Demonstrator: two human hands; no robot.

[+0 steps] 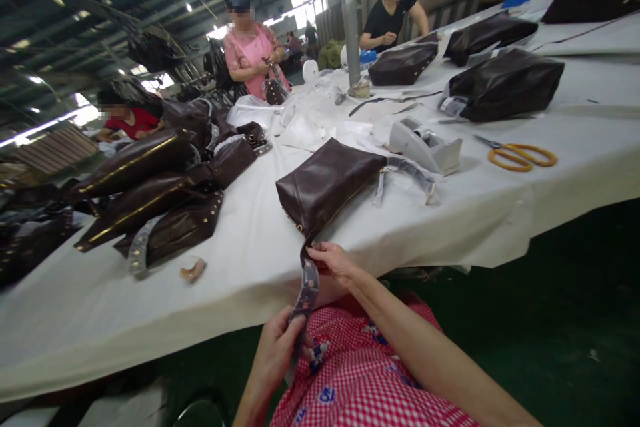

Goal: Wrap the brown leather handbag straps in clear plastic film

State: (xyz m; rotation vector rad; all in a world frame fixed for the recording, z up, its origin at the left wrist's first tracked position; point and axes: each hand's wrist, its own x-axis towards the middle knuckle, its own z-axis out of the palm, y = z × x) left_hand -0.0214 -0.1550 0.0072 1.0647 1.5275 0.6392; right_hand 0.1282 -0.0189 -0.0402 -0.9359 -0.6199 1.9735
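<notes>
A dark brown leather handbag [327, 183] lies on the white table [250, 260] in front of me. Its strap [307, 290], wrapped in clear plastic, hangs over the table's near edge. My left hand [280, 347] grips the strap's lower end, fingers closed round it. My right hand [333, 261] pinches the strap higher up, just below the bag's corner. A second wrapped strap end [407, 177] lies on the table to the right of the bag.
A pile of brown bags [155, 200] lies at the left. A tape dispenser [425, 145] and orange-handled scissors [520, 157] sit to the right, more bags [505, 83] beyond. Three other people work along the far side, near a pole [349, 13].
</notes>
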